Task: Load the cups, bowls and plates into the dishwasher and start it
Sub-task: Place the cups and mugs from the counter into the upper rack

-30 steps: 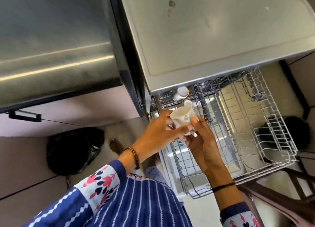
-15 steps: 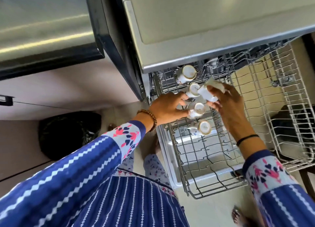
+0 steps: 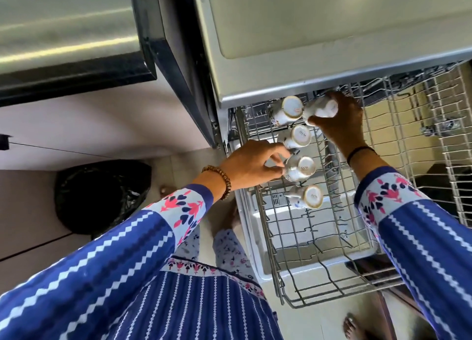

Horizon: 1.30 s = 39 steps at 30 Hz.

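The dishwasher's upper wire rack [image 3: 304, 296] is pulled out below the counter. Several white cups with gold-rimmed bases lie upside down in a row along its left side. My right hand [image 3: 339, 122] grips a white cup [image 3: 320, 109] at the far end of the row, beside another cup [image 3: 288, 109]. My left hand [image 3: 251, 164] has its fingertips on the side of the third cup [image 3: 300, 168]. One cup [image 3: 298, 136] lies between them, and another cup [image 3: 307, 196] lies nearest to me.
The grey counter slab [image 3: 319, 33] overhangs the rack's far end. The lower rack [image 3: 454, 176] sticks out to the right. A black bin bag [image 3: 102, 196] stands on the floor at left, under a steel appliance [image 3: 63, 33]. My bare foot [image 3: 353, 327] is beside the rack's near corner.
A second ago both hands held one cup above the rack. My right hand has carried it to the far end of the row, and my left hand has dropped onto the third cup.
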Each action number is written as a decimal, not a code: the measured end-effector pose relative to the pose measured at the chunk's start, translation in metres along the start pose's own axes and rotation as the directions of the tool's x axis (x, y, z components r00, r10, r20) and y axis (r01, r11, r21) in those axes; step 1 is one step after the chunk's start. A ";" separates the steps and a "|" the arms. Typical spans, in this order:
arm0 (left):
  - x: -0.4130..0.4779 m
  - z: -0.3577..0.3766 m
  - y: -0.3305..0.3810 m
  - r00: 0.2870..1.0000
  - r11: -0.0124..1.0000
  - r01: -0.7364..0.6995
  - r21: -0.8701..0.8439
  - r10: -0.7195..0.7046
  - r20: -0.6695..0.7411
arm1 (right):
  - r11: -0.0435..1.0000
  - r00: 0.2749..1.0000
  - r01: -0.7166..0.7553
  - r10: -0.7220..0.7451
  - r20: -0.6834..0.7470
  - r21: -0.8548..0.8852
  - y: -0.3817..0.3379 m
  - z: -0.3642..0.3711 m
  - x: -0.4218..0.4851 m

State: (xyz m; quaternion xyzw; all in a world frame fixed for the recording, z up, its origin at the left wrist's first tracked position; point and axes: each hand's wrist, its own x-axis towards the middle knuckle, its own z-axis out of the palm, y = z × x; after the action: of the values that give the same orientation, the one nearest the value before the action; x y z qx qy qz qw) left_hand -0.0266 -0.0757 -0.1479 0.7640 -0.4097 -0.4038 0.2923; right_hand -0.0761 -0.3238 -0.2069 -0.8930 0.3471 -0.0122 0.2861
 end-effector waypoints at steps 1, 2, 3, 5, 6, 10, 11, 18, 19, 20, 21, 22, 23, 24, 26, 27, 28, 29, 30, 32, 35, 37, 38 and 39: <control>0.000 0.000 -0.001 1.000 1.000 -0.006 0.000 0.006 0.001 | 0.999 1.000 0.011 -0.010 0.024 -0.036 0.000 0.002 0.003; 0.000 0.000 -0.001 1.000 1.000 -0.011 -0.001 0.011 0.003 | 0.998 0.999 0.019 -0.016 0.048 -0.064 -0.001 0.004 0.006; 0.000 0.000 -0.002 1.000 1.000 -0.014 -0.004 0.014 0.003 | 0.997 0.997 0.016 -0.010 0.075 -0.081 -0.001 0.005 0.008; 0.000 0.000 -0.002 1.000 1.000 -0.018 -0.009 0.018 -0.008 | 0.994 0.993 0.013 0.000 0.115 -0.108 -0.004 0.006 0.011; -0.001 0.000 -0.002 1.000 1.000 -0.019 -0.013 0.019 -0.017 | 0.993 0.993 0.016 -0.002 0.119 -0.116 -0.005 0.007 0.011; 0.000 0.001 -0.002 0.999 0.998 -0.023 -0.051 0.022 -0.037 | 0.997 0.997 -0.011 0.018 0.080 -0.080 -0.009 0.012 0.007; 0.000 0.001 -0.002 0.999 0.998 -0.024 -0.055 0.022 -0.039 | 0.998 0.997 -0.022 0.026 0.067 -0.067 -0.009 0.013 0.005; -0.001 -0.001 0.000 1.000 0.997 -0.009 -0.073 0.007 -0.030 | 0.999 1.000 -0.028 0.027 -0.015 -0.021 -0.013 0.003 -0.023; -0.002 -0.003 0.002 1.000 0.996 0.000 -0.091 -0.002 -0.021 | 1.000 1.000 -0.016 0.015 -0.023 -0.017 -0.015 -0.001 -0.029; -0.003 -0.005 0.005 1.000 0.994 0.009 -0.107 -0.011 -0.009 | 1.000 1.000 -0.008 0.008 -0.022 -0.011 -0.018 -0.005 -0.037; -0.006 -0.008 0.009 1.000 0.993 0.018 -0.115 -0.018 0.000 | 1.000 1.000 -0.009 0.009 -0.010 -0.003 -0.023 -0.010 -0.045; -0.010 -0.011 0.013 1.000 0.993 0.021 -0.116 -0.021 0.005 | 1.000 1.000 -0.017 0.017 0.001 0.011 -0.028 -0.014 -0.055; -0.015 -0.015 0.017 1.000 0.994 0.020 -0.110 -0.020 0.000 | 0.999 1.000 -0.027 0.027 0.006 0.030 -0.035 -0.018 -0.066; -0.021 -0.020 0.021 1.000 0.994 0.016 -0.104 -0.017 -0.012 | 0.998 1.000 -0.028 0.028 0.006 0.056 -0.044 -0.021 -0.077; -0.035 -0.029 0.028 0.999 0.995 0.013 -0.101 -0.018 -0.050 | 0.993 1.000 -0.011 0.010 0.011 0.115 -0.062 -0.027 -0.101; -0.045 -0.034 0.030 0.997 0.994 0.017 -0.107 -0.025 -0.072 | 0.988 0.999 -0.006 0.001 0.035 0.153 -0.073 -0.029 -0.113; -0.056 -0.040 0.032 0.995 0.993 0.021 -0.119 -0.032 -0.097 | 0.981 0.998 -0.010 -0.003 0.070 0.194 -0.084 -0.031 -0.124; -0.067 -0.046 0.033 0.992 0.990 0.026 -0.136 -0.043 -0.122 | 0.972 0.994 -0.016 -0.009 0.109 0.233 -0.096 -0.032 -0.135; -0.077 -0.051 0.033 0.988 0.987 0.029 -0.158 -0.053 -0.146 | 0.963 0.989 -0.024 -0.015 0.144 0.270 -0.108 -0.032 -0.146; -0.101 -0.064 0.029 0.975 0.982 0.031 -0.186 -0.071 -0.209 | 0.949 0.982 0.005 -0.064 0.177 0.316 -0.133 -0.031 -0.166; -0.138 -0.082 0.023 0.940 0.983 0.048 -0.179 -0.104 -0.324 | 0.928 0.970 0.089 -0.164 0.182 0.362 -0.172 -0.030 -0.186; -0.163 -0.095 0.021 0.906 0.985 0.037 -0.166 -0.103 -0.410 | 0.909 0.951 0.171 -0.254 0.179 0.381 -0.201 -0.030 -0.193; -0.176 -0.102 0.020 0.888 0.987 0.037 -0.155 -0.104 -0.448 | 0.895 0.935 0.214 -0.304 0.183 0.391 -0.216 -0.030 -0.195; -0.188 -0.110 0.019 0.869 0.988 0.043 -0.145 -0.109 -0.482 | 0.880 0.916 0.254 -0.352 0.192 0.400 -0.232 -0.031 -0.195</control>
State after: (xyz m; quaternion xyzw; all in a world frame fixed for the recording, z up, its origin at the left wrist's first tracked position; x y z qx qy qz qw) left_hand -0.0029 0.0895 -0.0065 0.8360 -0.2652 -0.2346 0.4193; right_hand -0.0891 -0.0789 -0.0263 -0.8608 0.1532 -0.0051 0.4852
